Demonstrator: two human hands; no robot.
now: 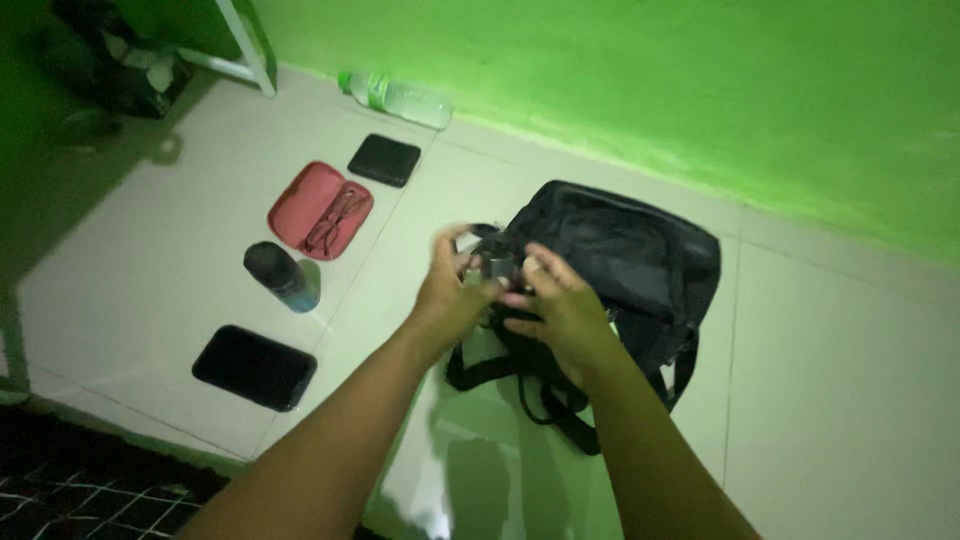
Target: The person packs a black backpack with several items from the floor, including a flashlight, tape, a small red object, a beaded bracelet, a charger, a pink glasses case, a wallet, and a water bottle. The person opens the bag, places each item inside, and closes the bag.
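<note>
Head view: both hands met at the near top edge of the bag (620,255), which lay on the tiled floor (830,400) beside the green wall (650,70).
Risk, small part: a grey piece (497,266) sat between the fingers; I judged it could slip out, because only fingertips pinched it.
Risk, straps: loose straps (540,395) lay under the wrists and might catch a hand.
Risk, nearby things: a dark bottle (282,277) stood upright close to the left forearm and could be knocked over by an elbow.
Left hand (452,285): fingers curled, partly closed, on the bag edge and the grey piece.
Right hand (560,305): palm down, fingers bent on the same spot; what exactly it gripped I could not tell.
Others: phone (254,367), red glasses case (320,210), black wallet (384,160), and clear bottle (400,98) lay well apart.
</note>
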